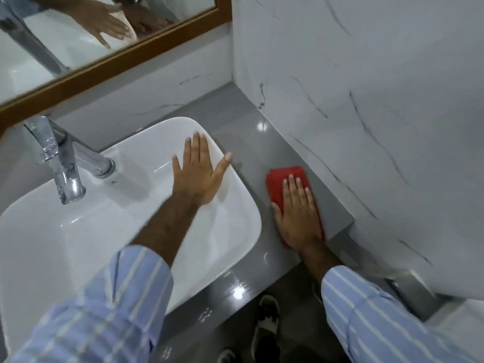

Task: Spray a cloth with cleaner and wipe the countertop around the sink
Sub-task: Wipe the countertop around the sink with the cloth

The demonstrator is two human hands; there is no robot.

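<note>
A red cloth (281, 182) lies flat on the grey countertop (243, 132), in the strip to the right of the white sink (78, 244). My right hand (298, 208) presses down on the cloth with its fingers extended and close together. My left hand (200, 170) rests palm down on the sink's right rim, fingers spread and holding nothing. No spray bottle is in view.
A chrome faucet (62, 163) stands at the sink's back left. A marble-patterned wall (366, 113) closes off the counter on the right. A wood-framed mirror (117, 58) hangs behind. The counter's front edge drops to a dark floor where a shoe (267, 318) shows.
</note>
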